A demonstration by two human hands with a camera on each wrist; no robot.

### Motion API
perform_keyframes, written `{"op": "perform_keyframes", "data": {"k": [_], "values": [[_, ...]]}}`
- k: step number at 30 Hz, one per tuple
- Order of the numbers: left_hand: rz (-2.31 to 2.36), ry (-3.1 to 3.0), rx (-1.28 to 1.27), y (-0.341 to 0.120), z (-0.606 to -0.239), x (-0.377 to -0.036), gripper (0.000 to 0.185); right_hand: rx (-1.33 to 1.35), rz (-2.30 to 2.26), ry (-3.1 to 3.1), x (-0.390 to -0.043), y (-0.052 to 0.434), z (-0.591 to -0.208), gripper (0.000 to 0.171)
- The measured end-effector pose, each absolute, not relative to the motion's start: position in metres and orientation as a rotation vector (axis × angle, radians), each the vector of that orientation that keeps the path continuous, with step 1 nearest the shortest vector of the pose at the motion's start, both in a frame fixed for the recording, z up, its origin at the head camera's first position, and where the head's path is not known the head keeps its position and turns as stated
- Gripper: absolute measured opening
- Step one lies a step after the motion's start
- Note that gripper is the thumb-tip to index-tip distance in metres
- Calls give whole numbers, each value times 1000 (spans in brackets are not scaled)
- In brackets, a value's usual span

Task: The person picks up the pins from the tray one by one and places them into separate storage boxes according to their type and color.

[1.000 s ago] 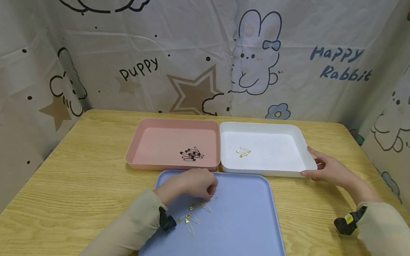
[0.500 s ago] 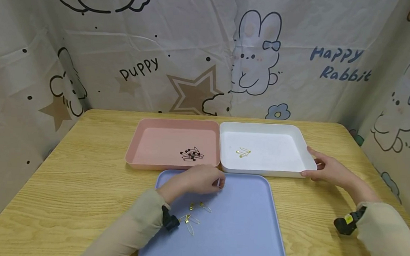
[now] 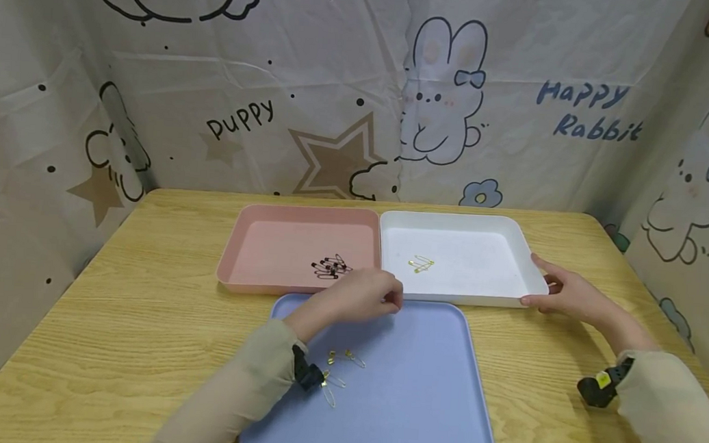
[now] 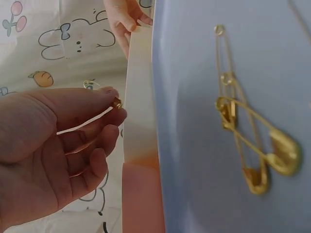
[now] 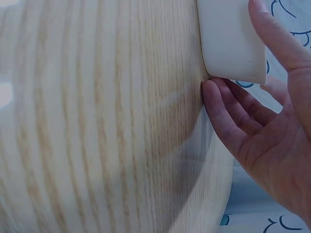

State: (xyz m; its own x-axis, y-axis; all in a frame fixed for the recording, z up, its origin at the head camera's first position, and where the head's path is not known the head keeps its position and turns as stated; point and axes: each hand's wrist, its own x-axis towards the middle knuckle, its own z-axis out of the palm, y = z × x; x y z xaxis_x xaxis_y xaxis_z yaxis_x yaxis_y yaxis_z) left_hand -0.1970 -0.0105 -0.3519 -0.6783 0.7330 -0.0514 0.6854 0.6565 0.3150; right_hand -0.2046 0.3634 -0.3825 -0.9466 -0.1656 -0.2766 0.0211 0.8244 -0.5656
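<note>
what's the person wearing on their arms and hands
Both arms are covered by loose, pale beige long sleeves that end at the wrists. The left hand and right hand are bare, with no gloves or rings visible. A small black camera unit is strapped at each wrist, the left wrist camera plain black and the right wrist camera bearing a small yellow mark.

Two bare hands, left hand [image 3: 361, 299] and right hand [image 3: 572, 291], no rings or gloves. Long pale beige sleeves [image 3: 238, 385] of thin, slightly sheer fabric down to both wrists. Small black camera unit [image 3: 599, 388] with a yellow mark strapped at each wrist.
</note>
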Motion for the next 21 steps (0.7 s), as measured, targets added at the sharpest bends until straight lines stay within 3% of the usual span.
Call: {"op": "perform_keyframes", "data": {"k": [21], "values": [[599, 2778, 992, 12, -359, -232, 8, -113, -853, 2692, -204, 364, -382, 100]]}}
